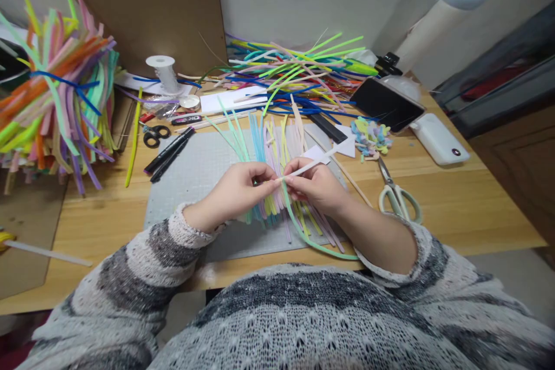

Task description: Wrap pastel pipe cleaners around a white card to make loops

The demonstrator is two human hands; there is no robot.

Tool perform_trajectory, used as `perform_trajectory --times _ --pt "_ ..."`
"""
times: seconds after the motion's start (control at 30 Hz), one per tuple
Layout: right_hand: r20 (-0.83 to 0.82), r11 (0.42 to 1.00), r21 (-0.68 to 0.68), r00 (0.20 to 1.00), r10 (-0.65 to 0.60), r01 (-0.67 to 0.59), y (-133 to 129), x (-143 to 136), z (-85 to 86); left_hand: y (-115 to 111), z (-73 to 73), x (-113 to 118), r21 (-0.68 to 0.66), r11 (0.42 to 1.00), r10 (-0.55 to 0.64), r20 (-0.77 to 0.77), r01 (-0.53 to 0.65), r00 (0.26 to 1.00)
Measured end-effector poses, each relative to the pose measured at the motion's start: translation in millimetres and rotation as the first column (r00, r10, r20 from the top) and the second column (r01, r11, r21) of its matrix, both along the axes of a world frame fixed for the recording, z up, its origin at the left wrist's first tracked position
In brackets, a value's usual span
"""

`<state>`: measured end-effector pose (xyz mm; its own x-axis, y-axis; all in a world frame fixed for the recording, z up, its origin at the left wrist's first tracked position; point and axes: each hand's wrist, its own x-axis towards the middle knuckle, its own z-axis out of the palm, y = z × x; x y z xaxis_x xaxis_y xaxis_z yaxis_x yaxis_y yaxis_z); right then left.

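Above the grey cutting mat (177, 202), my two hands meet with their fingertips nearly touching. Thumb and forefinger of my left hand (249, 188) pinch the joined ends of two pipe cleaners. My right hand (318, 185) grips them just beside that spot. The white pipe cleaner (323, 157) points up and to the right across the right hand. From the same spot the mint green pipe cleaner (299, 228) curves down toward the right forearm. Beneath my hands lie rows of pastel pipe cleaners (258, 141), partly covered. How the two ends are joined is hidden by my fingers.
A bound bundle of pipe cleaners (65, 92) stands at left. More lie loose (295, 69) along the wall. Black scissors (155, 134), markers (169, 153) and a spool (161, 72) are left of centre; cream-handled scissors (399, 199), cut pieces (370, 137) and a phone (385, 104) are right.
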<state>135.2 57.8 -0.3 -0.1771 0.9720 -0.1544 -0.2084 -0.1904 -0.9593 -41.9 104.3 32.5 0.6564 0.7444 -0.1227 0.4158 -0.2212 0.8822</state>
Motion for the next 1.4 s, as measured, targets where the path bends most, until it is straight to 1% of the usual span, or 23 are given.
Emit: perform_trajectory --times 0.1,0.2,0.37,0.57,0.67,0.77,0.9,1.0,1.1,1.23,1.3,1.4 --pt "0.008 1.0 -0.007 1.0 0.02 -0.02 -0.1 0.6 -1.5 -0.1 -0.2 0.0 0.009 1.0 0.001 0.013 -0.001 1.0" --pt "0.04 1.0 0.024 0.999 0.017 -0.018 -0.6 0.0 -1.5 -0.8 -0.7 0.7 0.007 1.0 -0.008 0.029 0.008 1.0" --pt "0.053 0.998 0.052 0.998 0.024 -0.027 -2.0 -2.9 -0.1 -2.1 -2.3 1.2 0.011 1.0 0.015 0.04 -0.015 0.999" --pt "0.114 0.997 0.072 0.993 0.028 -0.036 -3.6 -4.1 1.7 -4.8 -0.6 1.2 0.094 0.995 -0.02 -0.001 0.02 1.0" --pt "0.104 0.996 0.088 0.995 0.01 -0.019 -3.9 -4.3 1.9 -5.3 0.9 1.6 0.1 0.995 -0.026 0.006 0.026 1.0" --pt "0.095 0.992 0.123 0.996 -0.001 -0.011 -4.1 -4.0 1.5 -5.2 2.0 1.2 0.051 0.999 -0.02 0.033 0.019 0.999" --pt "0.137 0.985 0.171 0.991 -0.001 -0.023 -4.9 -2.5 2.0 -5.7 2.6 0.0 -0.074 0.997 -0.021 0.062 0.026 0.998" --pt "0.162 0.981 0.192 0.986 -0.026 -0.006 -5.8 -2.0 2.2 -5.8 2.5 -0.3 -0.157 0.987 -0.019 0.086 0.033 0.996" --pt "0.172 0.978 0.207 0.984 -0.051 0.015 -6.2 -2.9 1.5 -5.1 2.0 0.0 -0.188 0.981 -0.017 0.109 0.038 0.994" --pt "0.114 0.989 0.146 0.993 -0.031 0.014 -7.1 -5.5 1.6 -4.8 1.4 0.7 -0.159 0.987 -0.017 0.098 0.032 0.995" --pt "0.08 0.993 0.118 0.997 -0.013 0.004 -7.9 -7.1 2.9 -5.1 1.2 1.0 -0.112 0.994 -0.004 0.081 0.013 0.997" --pt "0.061 0.994 0.113 0.998 -0.013 0.006 -8.9 -8.9 4.3 -5.2 1.0 1.1 -0.032 0.999 0.006 0.074 -0.004 0.997"
